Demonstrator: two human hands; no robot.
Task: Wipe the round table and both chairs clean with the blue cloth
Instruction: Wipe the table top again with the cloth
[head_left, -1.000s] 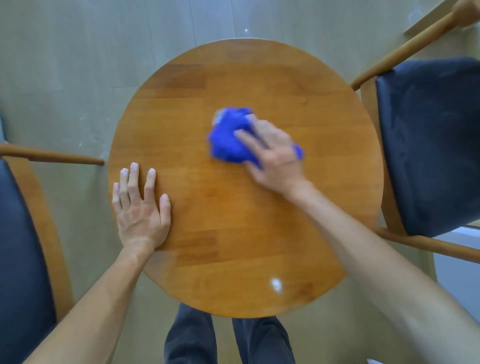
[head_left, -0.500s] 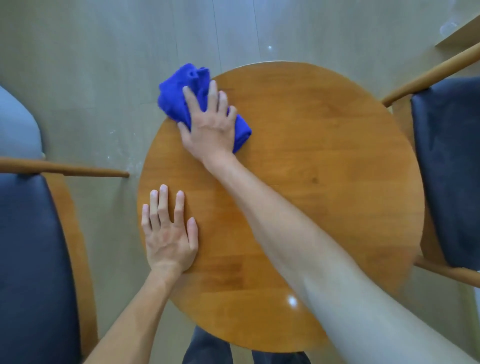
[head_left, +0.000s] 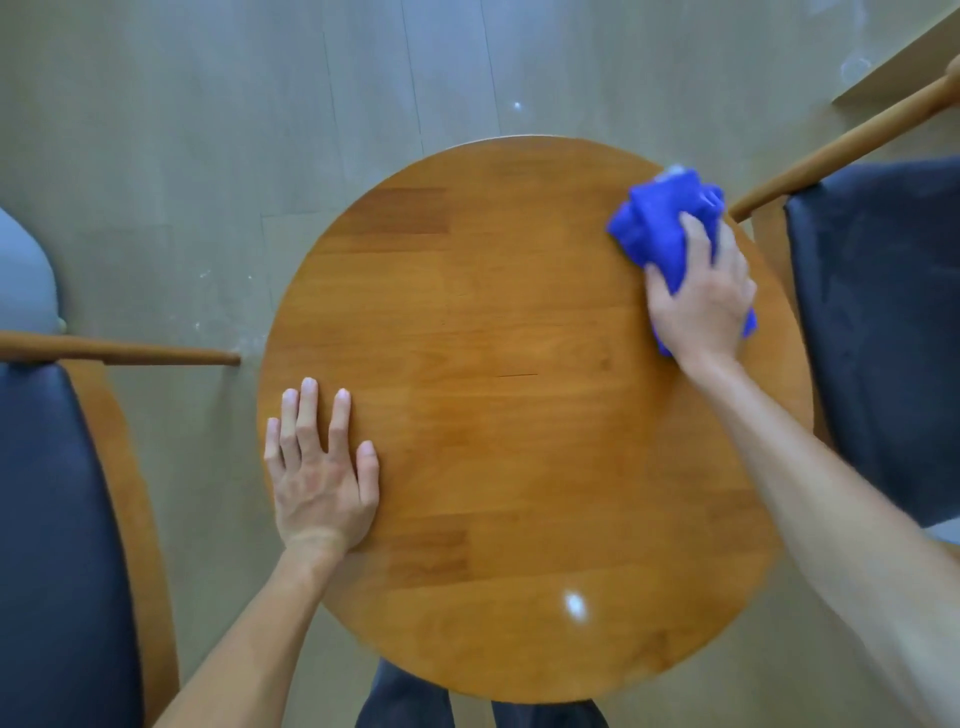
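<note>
The right hand (head_left: 698, 301) lay on the blue cloth (head_left: 660, 228), fingers bent over the bunched fabric and gripping it against the wood. Its fingertips were partly blurred, so how tightly they curled I could not tell exactly. The cloth sat at the far right edge of the round bench (head_left: 519, 415), just beside the wooden arm of the right chair (head_left: 883, 332), with a fold of it showing from under the heel of the hand.

The left hand (head_left: 319, 467) was spread flat on the bench at its near left edge, palm down, fingers straight and a little apart, thumb out to the side. It held nothing and only pressed on the wood.

The left chair (head_left: 57, 519) stood on the other side of the bench, its dark blue seat well apart from the cloth and its wooden arm pointing at the bench's left rim without touching it. The person's dark trouser legs (head_left: 410, 699) showed below the near edge of the bench. A small bright spot of light (head_left: 574, 605) shone on the wood near that edge.

Half a second before, the cloth and the right hand had been at the far left rim of the bench, the forearm crossing over the top; now they had swept across to the far right side. The left hand had kept its place, flat on the near left part.
</note>
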